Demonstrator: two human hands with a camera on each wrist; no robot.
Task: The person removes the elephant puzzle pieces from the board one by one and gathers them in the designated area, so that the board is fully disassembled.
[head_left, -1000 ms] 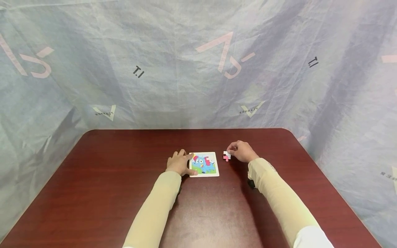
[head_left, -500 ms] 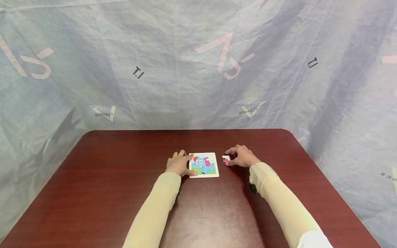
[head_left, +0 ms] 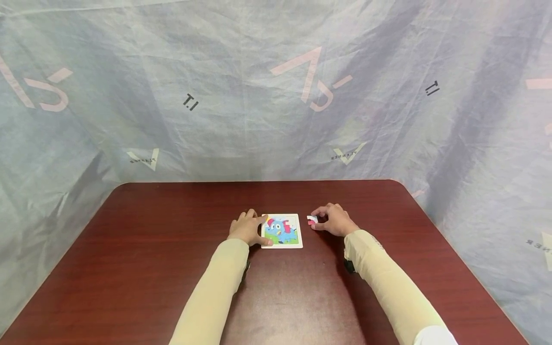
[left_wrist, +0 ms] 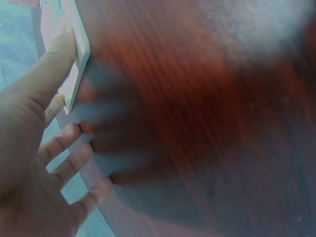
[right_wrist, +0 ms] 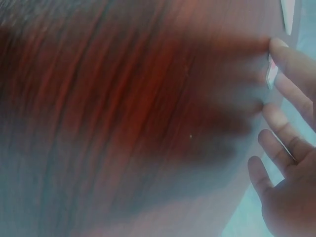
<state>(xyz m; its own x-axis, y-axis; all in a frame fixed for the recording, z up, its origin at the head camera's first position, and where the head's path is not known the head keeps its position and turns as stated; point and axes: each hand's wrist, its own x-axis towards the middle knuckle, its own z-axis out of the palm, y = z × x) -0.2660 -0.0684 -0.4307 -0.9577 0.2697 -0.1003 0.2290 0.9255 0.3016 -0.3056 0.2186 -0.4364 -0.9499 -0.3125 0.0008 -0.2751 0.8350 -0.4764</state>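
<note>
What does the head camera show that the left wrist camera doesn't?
Only the head view shows the right hand at a small loose puzzle piece, the puzzle board's blue cartoon picture, both sleeved arms and the printed backdrop sheet. Only the left wrist view shows the left hand's thumb pressed along the board's white edge, close up, with the other fingers spread. Both show the left hand, the board and the dark red table.
</note>
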